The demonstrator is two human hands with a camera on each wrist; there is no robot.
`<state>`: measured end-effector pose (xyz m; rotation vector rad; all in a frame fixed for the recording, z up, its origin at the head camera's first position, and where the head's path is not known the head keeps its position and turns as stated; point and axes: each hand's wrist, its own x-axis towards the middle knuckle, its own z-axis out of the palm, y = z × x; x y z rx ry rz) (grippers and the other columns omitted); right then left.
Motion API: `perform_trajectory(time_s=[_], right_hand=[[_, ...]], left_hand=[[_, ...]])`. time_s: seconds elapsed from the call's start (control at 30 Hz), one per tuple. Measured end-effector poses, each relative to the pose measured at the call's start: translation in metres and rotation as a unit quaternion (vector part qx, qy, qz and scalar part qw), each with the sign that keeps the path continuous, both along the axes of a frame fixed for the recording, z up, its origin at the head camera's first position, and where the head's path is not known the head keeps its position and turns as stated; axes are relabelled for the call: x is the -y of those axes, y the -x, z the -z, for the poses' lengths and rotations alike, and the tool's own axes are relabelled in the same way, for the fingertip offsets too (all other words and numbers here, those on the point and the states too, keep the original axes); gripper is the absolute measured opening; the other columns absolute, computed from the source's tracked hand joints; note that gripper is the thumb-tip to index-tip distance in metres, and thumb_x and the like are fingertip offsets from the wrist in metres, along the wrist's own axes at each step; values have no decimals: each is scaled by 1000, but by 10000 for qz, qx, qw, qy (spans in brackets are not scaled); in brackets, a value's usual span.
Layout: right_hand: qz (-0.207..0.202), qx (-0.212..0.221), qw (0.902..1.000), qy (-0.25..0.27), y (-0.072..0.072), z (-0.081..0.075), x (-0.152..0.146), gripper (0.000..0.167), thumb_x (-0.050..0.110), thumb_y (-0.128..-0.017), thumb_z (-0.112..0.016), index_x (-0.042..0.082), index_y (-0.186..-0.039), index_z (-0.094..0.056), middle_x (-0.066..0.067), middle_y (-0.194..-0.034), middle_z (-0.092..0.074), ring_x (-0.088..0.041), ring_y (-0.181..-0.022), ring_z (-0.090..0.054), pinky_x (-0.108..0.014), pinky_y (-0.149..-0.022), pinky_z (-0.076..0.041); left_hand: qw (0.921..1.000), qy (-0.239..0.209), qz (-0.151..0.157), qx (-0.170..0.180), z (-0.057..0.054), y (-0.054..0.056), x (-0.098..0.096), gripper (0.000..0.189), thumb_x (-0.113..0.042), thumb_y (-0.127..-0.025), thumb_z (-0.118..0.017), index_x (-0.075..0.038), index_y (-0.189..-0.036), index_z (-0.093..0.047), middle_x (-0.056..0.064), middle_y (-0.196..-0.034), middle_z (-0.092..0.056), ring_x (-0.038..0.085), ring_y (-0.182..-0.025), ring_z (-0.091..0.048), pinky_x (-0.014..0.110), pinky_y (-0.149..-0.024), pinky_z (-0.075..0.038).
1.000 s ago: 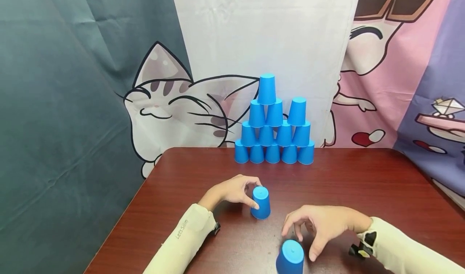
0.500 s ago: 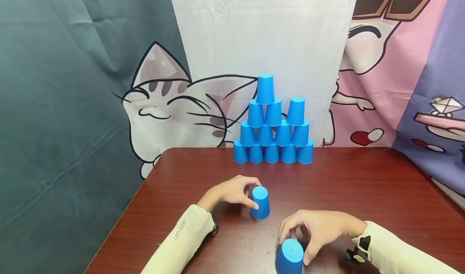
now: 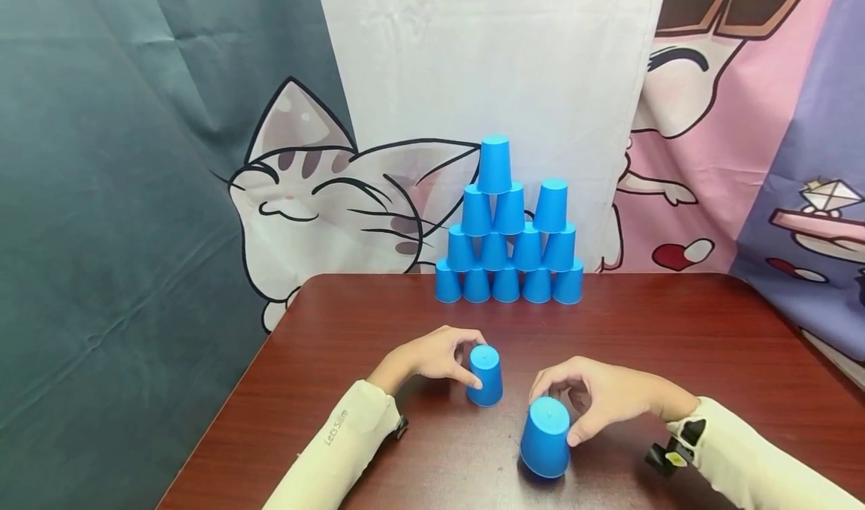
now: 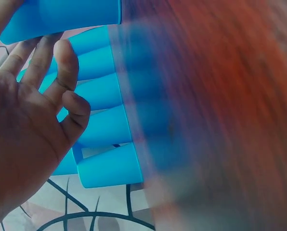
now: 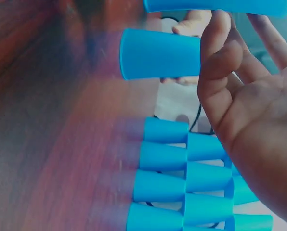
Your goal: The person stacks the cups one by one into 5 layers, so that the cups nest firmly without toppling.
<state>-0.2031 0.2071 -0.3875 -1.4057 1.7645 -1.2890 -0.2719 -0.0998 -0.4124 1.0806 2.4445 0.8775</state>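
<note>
In the head view, my left hand [image 3: 435, 356] pinches an upside-down blue cup [image 3: 485, 378] between thumb and fingers; this cup stands upright on its rim on the table. To its right and closer to me, my right hand [image 3: 611, 393] grips a second upside-down blue cup [image 3: 546, 439] by its side. That cup leans slightly, with its rim close over the table. The left wrist view has the left hand's cup [image 4: 61, 17] along its top edge. At the top of the right wrist view shows the right hand's cup [image 5: 220, 5], cut off by the frame.
At the table's [image 3: 365, 307] far edge rises a pyramid of upside-down blue cups [image 3: 507, 285] in stacked rows. One top cup [image 3: 495, 164] stands left of centre, and a gap separates it from a lone cup [image 3: 553, 206] at right. A cartoon-printed curtain [image 3: 500, 59] hangs behind.
My right hand has closed its fingers on the nearer cup and moved it away from me, further up the table. The left hand and its cup stay in place.
</note>
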Motion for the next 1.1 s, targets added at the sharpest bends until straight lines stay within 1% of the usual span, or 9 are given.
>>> perform_trajectory(time_s=[0.1,0.23,0.33,0.47,0.57,0.63,0.77,0.97,1.1], right_hand=[[196,76,9996,178,2,-3,-4,43,7,-87,-71,6,-128,-58,-11,-121,-65,-28,-108,-61,-46,-84,-56],[697,110,9973,216,4,-4,-10,42,7,-87,-70,5,-127,-58,-10,-121,-66,-29,-107,-63,-47,-82,-57],[1158,-121,9930,205,7,-5,-12,42,9,-87,-71,8,-127,-59,-9,-120,-66,-27,-105,-64,-45,-79,-57],[1795,-533,9820,238,12,-9,-15,43,9,-84,-72,11,-126,-61,-7,-117,-68,-26,-99,-64,-42,-72,-57],[2188,-722,9728,221,16,-11,-18,43,10,-84,-73,12,-125,-62,-4,-116,-69,-24,-98,-66,-41,-71,-58],[2352,-825,9681,256,19,-12,-21,43,10,-84,-73,10,-126,-61,-4,-117,-68,-24,-100,-66,-41,-73,-58],[2744,-895,9570,278,24,-17,-25,43,9,-85,-73,9,-126,-60,-4,-117,-68,-21,-101,-67,-40,-76,-58],[3176,-823,9441,332,33,-21,-28,43,4,-87,-72,2,-128,-58,-6,-109,-69,-22,-87,-66,-37,-75,-58],[3541,-799,9313,309,38,-24,-28,42,7,-89,-72,1,-129,-58,-5,-114,-69,-18,-97,-68,-35,-80,-57]], left_hand=[[10000,49,23,-10,1,-1,0,43,-42,-79,-82,-30,-114,-60,-12,-93,-63,11,-81,-57,28,-65,-52],[9998,184,49,-29,2,-1,-2,44,-44,-79,-82,-30,-114,-60,-14,-95,-63,9,-85,-56,28,-67,-52],[9996,288,45,-41,1,0,-2,44,-44,-79,-82,-30,-114,-60,-15,-98,-63,8,-88,-57,28,-69,-52],[9994,344,45,-84,1,1,-2,44,-44,-79,-82,-30,-113,-59,-16,-100,-63,7,-91,-56,27,-70,-52],[9995,326,47,-31,2,1,-1,44,-44,-79,-82,-29,-114,-59,-15,-99,-63,8,-90,-56,27,-70,-52],[9996,289,56,-22,2,2,-1,44,-43,-79,-82,-29,-114,-59,-15,-99,-63,9,-90,-57,27,-70,-52],[9996,228,90,-110,0,3,-2,44,-43,-78,-82,-30,-114,-59,-16,-100,-63,10,-92,-57,28,-71,-52],[9996,249,152,-53,-1,4,-2,44,-44,-78,-82,-30,-114,-60,-16,-101,-63,8,-92,-57,28,-72,-52],[9995,239,159,-103,0,6,-2,44,-44,-78,-83,-30,-113,-60,-16,-101,-63,8,-91,-57,28,-72,-52]])
